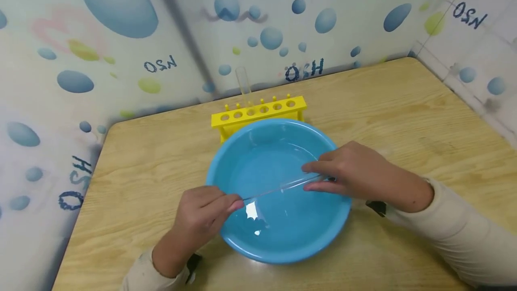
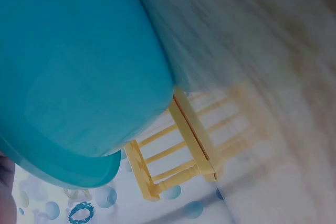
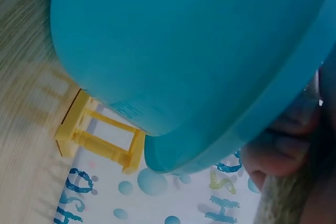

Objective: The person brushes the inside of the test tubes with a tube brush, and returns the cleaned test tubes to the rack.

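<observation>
Over the blue basin [image 1: 278, 237], my left hand [image 1: 203, 212] pinches the end of a thin, straight rod [image 1: 262, 194] between thumb and fingertips. My right hand [image 1: 349, 172] grips a clear glass test tube [image 1: 299, 183] between thumb and fingers, its far end hidden by them. Rod and tube lie in one slanting line across the basin, the rod meeting the tube's left end. Clear water with bright reflections shows in the basin. Both wrist views mostly show the basin's outer wall [image 2: 84, 66], with fingers [image 3: 281, 153] of the right hand at the rim.
Behind the basin stands a yellow test tube rack [image 1: 258, 112], with one clear test tube [image 1: 243, 82] upright in it. The wooden table [image 1: 153, 156] meets a wall [image 1: 181, 21] patterned with blue drops and lettering at the back.
</observation>
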Available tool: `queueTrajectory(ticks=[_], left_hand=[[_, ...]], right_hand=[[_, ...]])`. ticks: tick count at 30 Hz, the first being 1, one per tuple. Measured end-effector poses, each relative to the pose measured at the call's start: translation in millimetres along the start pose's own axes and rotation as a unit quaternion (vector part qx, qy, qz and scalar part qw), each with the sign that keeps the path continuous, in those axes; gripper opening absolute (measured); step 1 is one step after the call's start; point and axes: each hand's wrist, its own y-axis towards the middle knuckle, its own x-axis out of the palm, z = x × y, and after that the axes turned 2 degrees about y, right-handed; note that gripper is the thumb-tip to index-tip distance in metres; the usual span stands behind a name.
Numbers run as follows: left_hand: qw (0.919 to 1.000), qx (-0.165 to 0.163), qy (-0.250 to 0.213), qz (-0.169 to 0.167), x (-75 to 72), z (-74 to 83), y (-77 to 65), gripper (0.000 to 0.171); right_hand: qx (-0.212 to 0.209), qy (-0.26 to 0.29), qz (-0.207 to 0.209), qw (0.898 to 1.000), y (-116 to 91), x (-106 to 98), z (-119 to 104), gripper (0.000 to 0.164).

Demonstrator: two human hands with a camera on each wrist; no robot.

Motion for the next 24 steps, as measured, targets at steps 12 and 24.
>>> queueTrajectory(ticks=[12, 24], left_hand=[[0.9890, -0.138, -0.038, -0.040, -3.8, 18.7, 5.2, 0.023], [0.9096, -0.357, -0.182, -0.109, -12.1, 34.7, 16.2, 0.025]], right_hand=[[-0.010, -0.101, 0.072, 0.992, 0.2, -2.3, -12.6, 0.036], [-0.030, -0.129, 0.120, 0.984, 1.2, -2.8, -23.9, 0.048]])
